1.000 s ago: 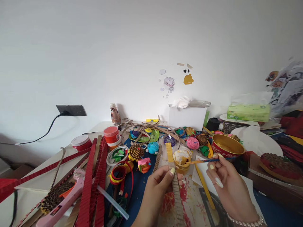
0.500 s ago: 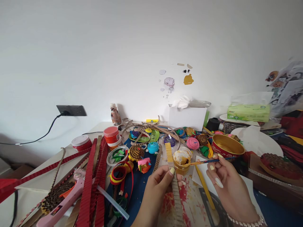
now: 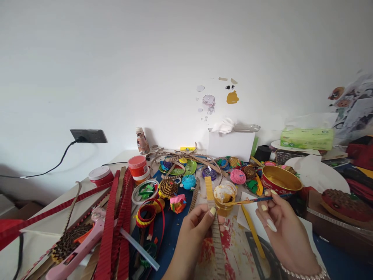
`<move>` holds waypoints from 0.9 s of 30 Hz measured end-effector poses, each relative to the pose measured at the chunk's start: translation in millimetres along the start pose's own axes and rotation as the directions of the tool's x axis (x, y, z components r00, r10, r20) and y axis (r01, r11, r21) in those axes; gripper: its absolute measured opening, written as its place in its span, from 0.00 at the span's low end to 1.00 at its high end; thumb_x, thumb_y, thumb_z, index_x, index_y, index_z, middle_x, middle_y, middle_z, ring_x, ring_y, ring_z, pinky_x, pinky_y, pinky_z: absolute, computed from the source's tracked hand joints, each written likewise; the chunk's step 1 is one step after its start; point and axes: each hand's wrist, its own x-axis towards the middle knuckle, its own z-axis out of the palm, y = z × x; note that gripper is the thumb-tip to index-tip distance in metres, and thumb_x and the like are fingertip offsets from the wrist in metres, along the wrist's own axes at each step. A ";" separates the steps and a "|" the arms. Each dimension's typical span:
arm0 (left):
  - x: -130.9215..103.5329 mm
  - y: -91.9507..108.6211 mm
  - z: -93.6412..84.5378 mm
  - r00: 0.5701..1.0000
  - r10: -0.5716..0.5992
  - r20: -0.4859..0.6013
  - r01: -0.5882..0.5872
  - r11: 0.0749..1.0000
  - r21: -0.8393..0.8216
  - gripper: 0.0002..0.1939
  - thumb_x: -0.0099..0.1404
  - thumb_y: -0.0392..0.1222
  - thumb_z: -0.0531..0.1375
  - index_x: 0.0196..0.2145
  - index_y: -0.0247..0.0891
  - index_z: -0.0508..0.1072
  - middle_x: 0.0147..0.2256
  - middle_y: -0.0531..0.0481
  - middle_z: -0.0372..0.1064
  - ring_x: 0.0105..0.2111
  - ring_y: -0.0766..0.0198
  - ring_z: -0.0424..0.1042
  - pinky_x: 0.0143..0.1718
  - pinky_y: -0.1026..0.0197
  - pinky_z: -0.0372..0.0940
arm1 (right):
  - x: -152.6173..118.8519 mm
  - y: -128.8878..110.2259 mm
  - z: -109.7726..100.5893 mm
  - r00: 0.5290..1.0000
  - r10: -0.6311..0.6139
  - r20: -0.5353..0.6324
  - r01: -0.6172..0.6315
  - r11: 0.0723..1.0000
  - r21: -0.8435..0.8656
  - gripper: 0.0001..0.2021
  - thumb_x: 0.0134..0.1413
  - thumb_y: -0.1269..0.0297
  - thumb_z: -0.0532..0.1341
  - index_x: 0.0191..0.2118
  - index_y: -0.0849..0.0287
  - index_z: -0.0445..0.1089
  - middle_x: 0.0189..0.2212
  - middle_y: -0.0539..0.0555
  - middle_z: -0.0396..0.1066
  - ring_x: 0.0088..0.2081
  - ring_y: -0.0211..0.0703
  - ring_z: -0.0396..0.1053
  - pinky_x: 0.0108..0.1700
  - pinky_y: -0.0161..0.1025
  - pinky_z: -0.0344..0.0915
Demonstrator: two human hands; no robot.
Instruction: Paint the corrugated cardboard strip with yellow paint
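Note:
Thumb and fingers of my left hand (image 3: pixel 201 223) are closed on a corrugated cardboard strip (image 3: pixel 217 241), whose upper end is painted yellow. My right hand (image 3: pixel 281 221) pinches a thin paintbrush (image 3: pixel 253 200) with a blue, paint-stained handle. The brush tip is at the near rim of a small jar of yellow and white paint (image 3: pixel 225 194), just right of the strip's painted end. Under the hands lies a board (image 3: pixel 230 249) stained with red and yellow paint.
Red corrugated strips (image 3: pixel 109 221), a pink glue gun (image 3: pixel 78 249) and paint tubs (image 3: pixel 138 168) stand left. Coiled paper pieces (image 3: pixel 168 188) lie mid-table. To the right are a gold-lined round tin (image 3: pixel 281 179), a yellow strip (image 3: pixel 253 231) and a tissue pack (image 3: pixel 307 137).
The brush and my right hand have shifted slightly, the brush tip now a little lower and to the left by the jar's rim. My left hand holds the strip as before.

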 end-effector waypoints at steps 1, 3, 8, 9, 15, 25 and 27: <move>-0.3 -0.1 0.0 1.000 0.001 0.003 -0.001 1.000 0.001 0.17 0.46 0.52 0.68 0.24 0.37 0.72 0.20 0.54 0.73 0.20 0.68 0.70 0.26 0.67 0.64 | -0.3 -0.1 0.1 1.000 0.000 -0.007 0.000 1.000 0.002 0.16 0.26 0.61 0.71 0.19 0.58 0.62 0.14 0.44 0.60 0.15 0.28 0.51 0.15 0.26 0.56; -0.8 -0.4 0.0 1.000 0.002 0.010 -0.002 1.000 0.002 0.17 0.47 0.52 0.68 0.24 0.37 0.72 0.20 0.54 0.73 0.20 0.68 0.70 0.26 0.67 0.64 | -0.5 -0.1 0.7 1.000 -0.001 -0.006 0.001 1.000 0.004 0.17 0.25 0.61 0.71 0.19 0.58 0.62 0.13 0.44 0.59 0.15 0.28 0.51 0.14 0.26 0.55; 0.4 -0.1 -0.2 1.000 -0.004 0.009 0.004 1.000 0.016 0.17 0.47 0.53 0.68 0.24 0.37 0.71 0.21 0.54 0.73 0.21 0.68 0.69 0.25 0.67 0.63 | 0.3 0.6 0.9 1.000 -0.005 0.024 0.006 1.000 -0.015 0.16 0.27 0.60 0.71 0.19 0.58 0.62 0.13 0.44 0.59 0.15 0.28 0.51 0.15 0.26 0.56; 0.9 0.2 -0.3 1.000 -0.006 0.006 0.006 1.000 0.018 0.17 0.46 0.53 0.68 0.24 0.37 0.71 0.21 0.54 0.73 0.20 0.68 0.69 0.25 0.67 0.63 | 0.3 0.7 0.4 1.000 -0.007 0.025 0.007 1.000 -0.018 0.16 0.27 0.60 0.71 0.19 0.58 0.62 0.13 0.44 0.59 0.15 0.28 0.51 0.15 0.26 0.56; -0.9 2.9 1.8 1.000 -0.018 -0.014 0.019 0.999 0.041 0.19 0.45 0.54 0.68 0.24 0.37 0.70 0.20 0.54 0.72 0.21 0.66 0.70 0.27 0.65 0.63 | -0.4 0.6 -1.8 0.999 -0.004 0.040 0.004 1.000 -0.016 0.15 0.29 0.60 0.70 0.19 0.58 0.62 0.13 0.44 0.59 0.15 0.29 0.51 0.15 0.26 0.56; -2.0 3.9 3.2 0.999 -0.022 -0.028 0.024 0.998 0.053 0.18 0.46 0.54 0.68 0.24 0.37 0.70 0.21 0.54 0.72 0.22 0.65 0.70 0.27 0.65 0.62 | -0.2 1.5 -0.6 0.999 0.011 0.036 -0.010 1.000 -0.011 0.15 0.32 0.62 0.69 0.19 0.58 0.61 0.14 0.44 0.59 0.15 0.28 0.51 0.15 0.26 0.56; -2.2 3.9 3.2 1.000 -0.013 -0.028 0.014 0.999 0.045 0.18 0.46 0.53 0.68 0.24 0.37 0.70 0.21 0.54 0.72 0.21 0.66 0.70 0.27 0.65 0.62 | 0.0 1.6 -0.6 0.999 0.012 0.032 -0.012 1.000 -0.008 0.15 0.32 0.62 0.69 0.19 0.58 0.61 0.14 0.44 0.60 0.15 0.28 0.52 0.15 0.26 0.57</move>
